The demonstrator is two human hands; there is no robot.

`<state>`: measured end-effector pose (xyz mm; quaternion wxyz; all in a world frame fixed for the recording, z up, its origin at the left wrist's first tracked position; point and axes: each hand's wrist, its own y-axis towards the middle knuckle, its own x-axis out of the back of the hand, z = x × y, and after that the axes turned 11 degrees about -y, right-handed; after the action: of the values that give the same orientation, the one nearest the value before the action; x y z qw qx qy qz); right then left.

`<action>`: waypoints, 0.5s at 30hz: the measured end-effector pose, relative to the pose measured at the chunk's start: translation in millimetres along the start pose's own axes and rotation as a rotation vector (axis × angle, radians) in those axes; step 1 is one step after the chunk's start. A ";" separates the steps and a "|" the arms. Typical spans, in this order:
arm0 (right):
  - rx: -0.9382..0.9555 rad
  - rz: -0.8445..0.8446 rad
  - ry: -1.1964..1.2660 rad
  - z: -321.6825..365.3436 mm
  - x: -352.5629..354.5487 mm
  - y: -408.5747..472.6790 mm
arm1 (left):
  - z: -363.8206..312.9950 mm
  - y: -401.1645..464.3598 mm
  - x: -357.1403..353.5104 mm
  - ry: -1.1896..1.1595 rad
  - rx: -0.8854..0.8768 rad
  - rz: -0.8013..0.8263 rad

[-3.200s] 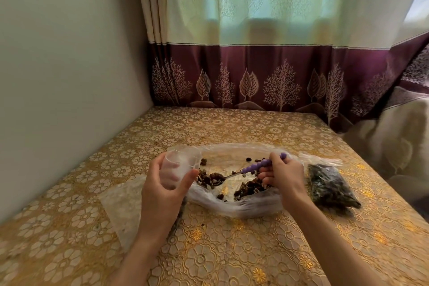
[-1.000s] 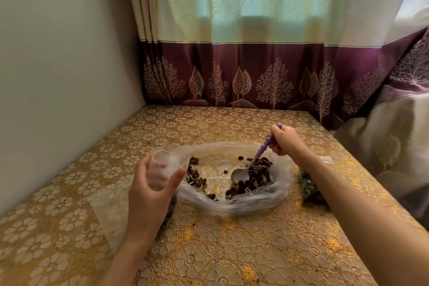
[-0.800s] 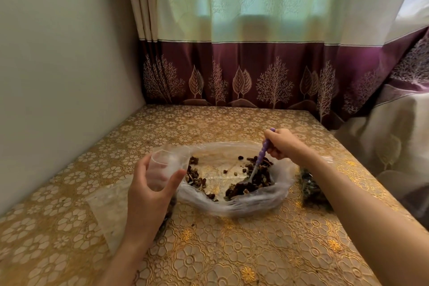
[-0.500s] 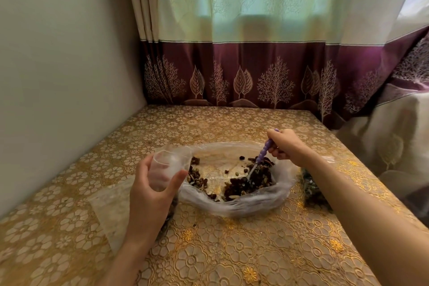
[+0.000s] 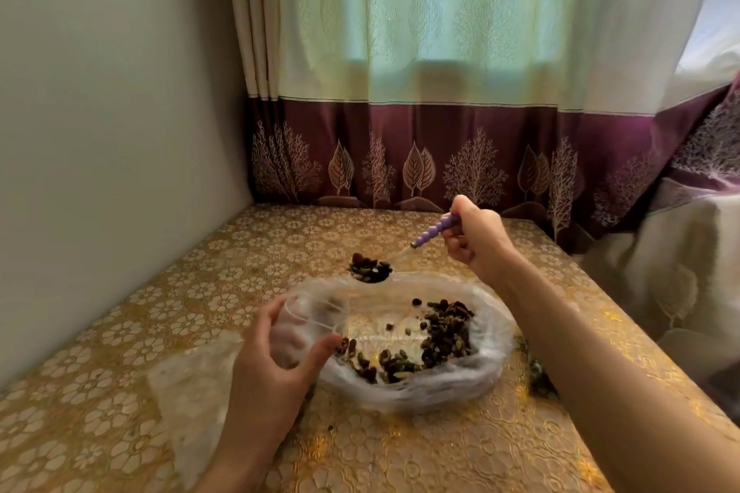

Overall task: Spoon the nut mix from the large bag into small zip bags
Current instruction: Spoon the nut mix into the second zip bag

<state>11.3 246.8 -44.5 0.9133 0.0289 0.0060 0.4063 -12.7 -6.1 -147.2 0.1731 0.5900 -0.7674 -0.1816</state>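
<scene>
The large clear bag (image 5: 492,364) lies open on the table, with dark nut mix (image 5: 444,332) spread inside it. My left hand (image 5: 264,376) grips a small clear zip bag (image 5: 304,320) and holds its mouth open at the large bag's left edge. My right hand (image 5: 476,240) grips the purple beaded handle of a spoon (image 5: 434,230). The spoon's bowl (image 5: 369,271) is heaped with nut mix and hangs in the air above the large bag's far rim, up and to the right of the small bag's mouth.
A gold flower-patterned cloth covers the table (image 5: 360,448). Flat clear zip bags (image 5: 188,380) lie under my left wrist. A filled small bag (image 5: 538,374) is partly hidden behind my right forearm. A wall stands on the left, curtains (image 5: 440,92) at the back.
The spoon has come up out of the nut mix with a full load and moved left toward the small bag. My left hand has tilted the small bag's mouth toward it.
</scene>
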 end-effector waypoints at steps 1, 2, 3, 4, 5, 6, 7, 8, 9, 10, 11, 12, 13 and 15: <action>0.025 0.016 0.012 9.6 -5.2 -2.1 | 0.0 0.6 -0.3 -0.008 -0.001 0.002; 0.049 0.034 0.015 17.9 -10.5 -5.1 | -0.4 1.1 -0.4 -0.016 -0.003 -0.001; 0.070 0.053 0.010 24.6 -15.4 -8.7 | -0.8 1.1 -0.4 -0.023 -0.004 -0.006; 0.088 0.072 0.001 29.5 -20.4 -12.5 | -1.7 1.1 -0.3 -0.028 -0.002 -0.009; 0.103 0.092 -0.012 33.1 -25.5 -16.3 | -2.5 1.0 -0.1 -0.031 0.004 -0.010; 0.113 0.112 -0.029 35.6 -30.2 -20.3 | -3.2 1.4 0.0 -0.035 0.013 -0.012; 0.118 0.126 -0.047 36.6 -34.9 -24.3 | -3.5 1.5 0.4 -0.041 0.018 -0.016; 0.127 0.133 -0.067 36.7 -38.8 -28.3 | -3.5 1.4 0.6 -0.052 0.020 -0.021; 0.143 0.139 -0.094 36.7 -42.7 -31.9 | -3.4 1.3 0.0 -0.067 0.022 -0.027; 0.167 0.148 -0.124 36.4 -46.8 -35.3 | -3.2 1.4 -0.6 -0.082 0.028 -0.032; 0.196 0.157 -0.149 35.6 -51.2 -38.8 | -2.9 1.7 -0.9 -0.096 0.033 -0.031; 0.235 0.162 -0.170 34.3 -55.3 -42.9 | -3.3 1.4 -1.5 -0.107 0.035 -0.027; 0.290 0.163 -0.192 33.1 -59.2 -47.0 | -3.6 0.8 -2.1 -0.116 0.034 -0.023; 0.428 0.178 -0.243 31.9 -66.4 -54.6 | -4.4 0.5 -2.4 -0.132 0.028 -0.025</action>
<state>8.4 159.5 -16.6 0.8411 0.2706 -0.0205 0.4679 -10.4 -4.0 -143.2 0.1115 0.5886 -0.7722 -0.2117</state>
